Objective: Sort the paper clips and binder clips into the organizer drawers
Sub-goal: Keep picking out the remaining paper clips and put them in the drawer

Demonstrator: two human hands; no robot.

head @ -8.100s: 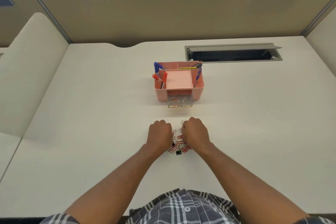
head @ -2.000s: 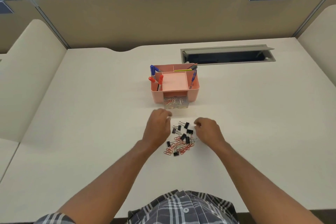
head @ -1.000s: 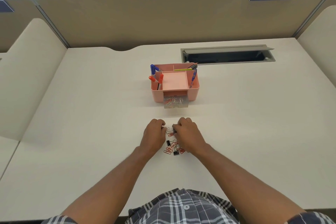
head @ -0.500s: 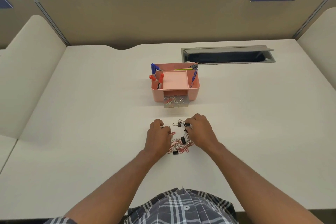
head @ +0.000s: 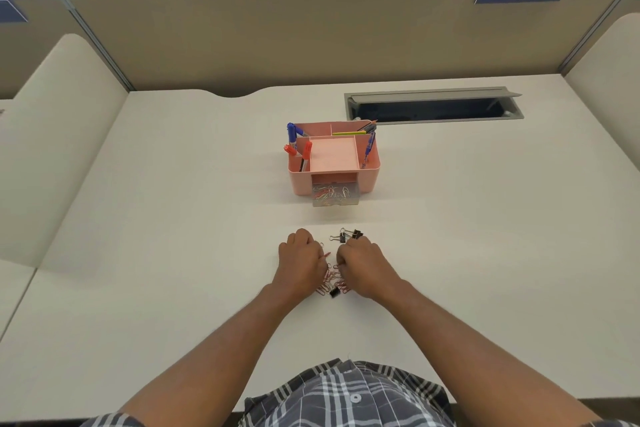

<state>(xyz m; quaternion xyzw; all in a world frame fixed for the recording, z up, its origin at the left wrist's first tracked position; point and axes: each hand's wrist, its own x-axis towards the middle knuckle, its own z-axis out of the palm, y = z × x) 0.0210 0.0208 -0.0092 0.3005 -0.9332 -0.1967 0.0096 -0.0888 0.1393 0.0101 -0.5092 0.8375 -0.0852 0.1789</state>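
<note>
A pile of red paper clips mixed with black binder clips lies on the desk between my hands. My left hand rests curled on the pile's left side, with a red paper clip sticking out at its fingertips. My right hand is curled over the pile's right side, fingertips down in the clips. A few black binder clips sit just beyond my right hand. One more binder clip lies at the pile's near edge. The pink organizer stands farther back with its clear drawer pulled out, holding paper clips.
Pens and markers stand in the organizer's side compartments. An open grey cable tray is set into the desk behind it. Beige partition walls enclose the desk at the back and both sides.
Over the last half second both hands drew closer together over the pile. My right hand slid back from the far binder clips, leaving them uncovered.
</note>
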